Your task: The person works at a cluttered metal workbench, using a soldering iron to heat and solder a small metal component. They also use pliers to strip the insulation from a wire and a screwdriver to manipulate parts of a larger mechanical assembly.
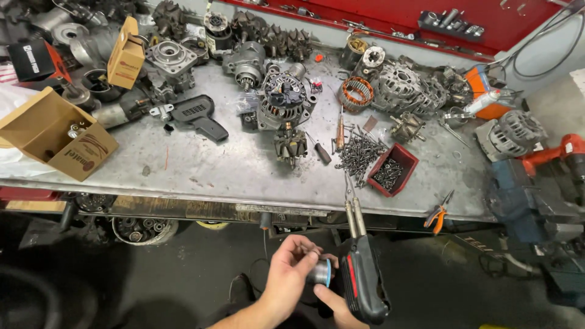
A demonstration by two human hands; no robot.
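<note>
Left hand point(291, 277): held low in front of the workbench edge, fingers curled and closed around a small silvery spool with a blue flange point(321, 272), apparently a reel of solder wire. The spool is gripped at its rim; its axis is seen to run roughly left to right, the blue flange turned toward the other hand.

Right hand point(337, 309): mostly hidden; only the thumb side is shown, clamped on the grip of a black pistol-shaped soldering gun with a red trigger strip point(363, 281). The gun's long axis is set nearly upright in the view, the handle nearest the body and the twin metal prongs point(355, 219) pointed away, toward the bench edge, tilted slightly left.

Handling note, as a judgement: wire is best drawn off with the spool kept steady and clear of the prongs, and the trigger left alone until the tip is placed.

Beyond the hands: a grey, scarred metal bench top point(201, 167). On it are listed a dismantled alternator with black rear cover point(284, 101), a bare rotor point(290, 146), a heap of dark screws point(359, 152), a small red plastic tray of screws point(393, 169), orange-handled pliers point(437, 214), an open brown cardboard box point(52, 135).
</note>
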